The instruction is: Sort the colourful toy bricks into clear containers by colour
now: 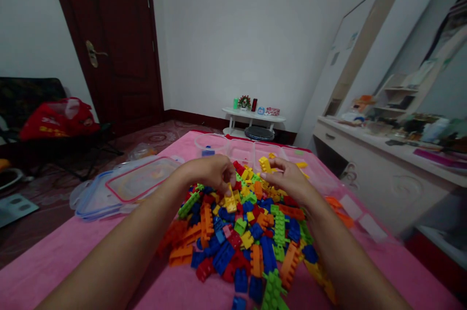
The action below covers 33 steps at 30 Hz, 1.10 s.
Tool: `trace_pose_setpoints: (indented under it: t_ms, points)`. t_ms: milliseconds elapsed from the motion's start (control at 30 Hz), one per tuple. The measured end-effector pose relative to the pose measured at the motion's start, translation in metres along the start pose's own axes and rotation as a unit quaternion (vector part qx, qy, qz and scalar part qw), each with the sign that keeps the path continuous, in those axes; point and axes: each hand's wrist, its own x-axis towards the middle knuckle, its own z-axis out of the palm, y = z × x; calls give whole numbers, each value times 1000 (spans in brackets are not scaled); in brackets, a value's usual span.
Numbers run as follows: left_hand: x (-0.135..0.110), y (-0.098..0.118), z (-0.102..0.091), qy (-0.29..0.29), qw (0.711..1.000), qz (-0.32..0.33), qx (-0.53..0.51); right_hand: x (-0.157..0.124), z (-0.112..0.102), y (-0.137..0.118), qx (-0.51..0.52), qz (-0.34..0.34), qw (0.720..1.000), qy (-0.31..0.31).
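Note:
A heap of toy building bricks (251, 232) in blue, red, orange, green and yellow spreads over the pink cloth (91, 256). My left hand (217, 173) is over the back left of the heap, its fingers closed on a yellow brick (229, 201) at the pile's surface. To its right, my right hand (286, 177) pinches another yellow brick (264, 164) between thumb and fingers, raised above the heap. Just behind the hands stand clear plastic containers (242, 148). A blue brick (208, 151) sits in the left one, and a few yellow pieces (301, 165) lie at the right.
Plastic lids (142, 181) with red and blue rims lie left of the heap. Orange bricks (340, 210) and white pieces (372, 227) are at the right edge. Beyond stand a low white table (251, 114), a dresser (365, 149) and a brown door (113, 47).

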Motion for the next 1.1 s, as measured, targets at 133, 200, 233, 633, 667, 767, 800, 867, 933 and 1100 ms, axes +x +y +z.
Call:
trace_pose_setpoints:
  t_ms: [133,200,233,633,667,767,800,867,933,1100]
  points:
    - [10,-10,-2,191,979,-4,-66,-11,17,-20,128,12,987,-92]
    - [17,-12,4,221,971,9,-87,-13,29,-23,125,6,987,-104]
    - [21,-12,8,223,970,16,-98,-13,34,-21,108,6,989,-98]
    - [46,-20,40,223,964,31,-141,19,-5,11,-37,109,993,-1]
    - [46,-18,41,230,966,36,-115,27,-11,15,-56,123,990,27]
    - [45,-11,44,233,969,48,-70,50,-27,31,-108,142,979,95]
    - [44,-10,45,237,969,52,-56,55,-30,36,-119,141,976,113]
    - [45,-9,48,246,967,64,-21,59,-34,45,-158,117,966,169]
    - [46,-9,51,244,966,84,9,56,-33,51,-220,58,947,227]
    - [48,-8,56,220,968,114,41,30,-11,56,-225,-30,973,30]
